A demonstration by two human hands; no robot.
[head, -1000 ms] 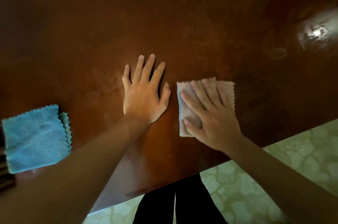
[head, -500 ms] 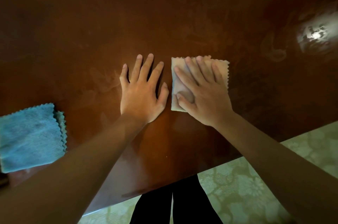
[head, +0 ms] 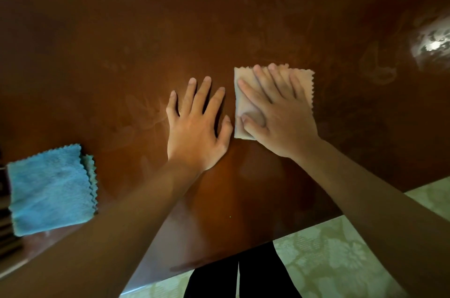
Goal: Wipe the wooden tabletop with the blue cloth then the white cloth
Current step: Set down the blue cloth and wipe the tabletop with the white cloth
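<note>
White cloth [head: 246,100] flat, under right hand [head: 280,122]

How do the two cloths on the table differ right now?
The blue cloth lies untouched near the table's left end; the white cloth sits mid-table under the right hand, pressed flat by straight fingers. The blue cloth shows stacked folded layers at its right edge; the white cloth looks thinner and smaller. Both have zigzag edges.

right hand [head: 280,117] flat on white cloth [head: 246,107]
</note>
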